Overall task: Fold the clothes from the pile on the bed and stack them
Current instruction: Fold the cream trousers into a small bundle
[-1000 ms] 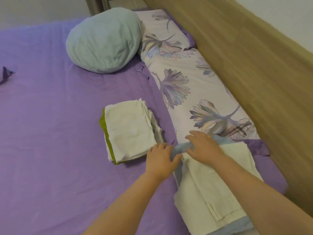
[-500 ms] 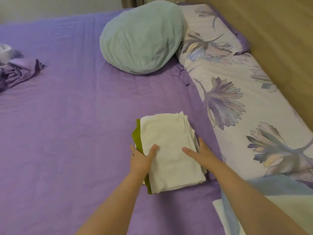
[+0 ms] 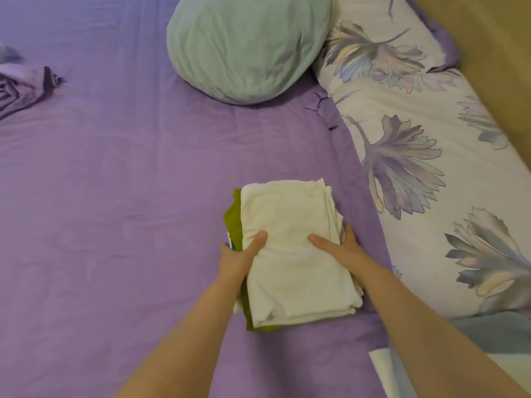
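1. We've got the stack (image 3: 290, 254) mid-bed (image 3: 115, 196), white on top, green underneath.
2. Left hand (image 3: 240, 258) grips its left edge, thumb on top; right hand (image 3: 340, 248) clasps the right edge.
3. Looks like we're moving it. Next: lift evenly so the layers don't slide.

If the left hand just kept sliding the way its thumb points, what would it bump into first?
Past the folded white cloth stack that the left hand grips, probably the round pale green cushion, with bare purple bedsheet between; depth is unclear.
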`<state>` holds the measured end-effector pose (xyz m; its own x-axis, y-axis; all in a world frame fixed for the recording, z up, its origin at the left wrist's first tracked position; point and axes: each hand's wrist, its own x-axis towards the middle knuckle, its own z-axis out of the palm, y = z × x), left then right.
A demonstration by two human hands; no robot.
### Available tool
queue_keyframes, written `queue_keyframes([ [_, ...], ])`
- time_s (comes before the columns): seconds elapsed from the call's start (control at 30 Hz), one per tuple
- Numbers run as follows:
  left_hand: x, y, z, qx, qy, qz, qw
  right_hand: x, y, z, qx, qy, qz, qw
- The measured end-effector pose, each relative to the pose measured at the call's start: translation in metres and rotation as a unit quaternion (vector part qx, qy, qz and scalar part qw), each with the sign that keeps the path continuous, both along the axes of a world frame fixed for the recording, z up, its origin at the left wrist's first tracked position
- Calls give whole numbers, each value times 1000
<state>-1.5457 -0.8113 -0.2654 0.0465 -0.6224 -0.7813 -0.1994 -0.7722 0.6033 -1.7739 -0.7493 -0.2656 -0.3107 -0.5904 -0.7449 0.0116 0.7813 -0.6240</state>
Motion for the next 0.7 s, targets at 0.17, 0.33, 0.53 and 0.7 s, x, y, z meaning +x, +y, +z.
queue_keyframes([
  [0.17,2,-6,21,19,120,-7,993,-2,-4,20,-58,-55,-21,997],
  [0.33,0,-1,48,2,128,0,992,-3,3,50,-80,-52,-29,995],
  [0.53,-11,27,103,-23,152,6,988,-19,27,113,-87,-37,-18,995],
  [0.7,-37,80,162,-57,192,3,980,-43,80,184,-95,-20,-16,995],
])
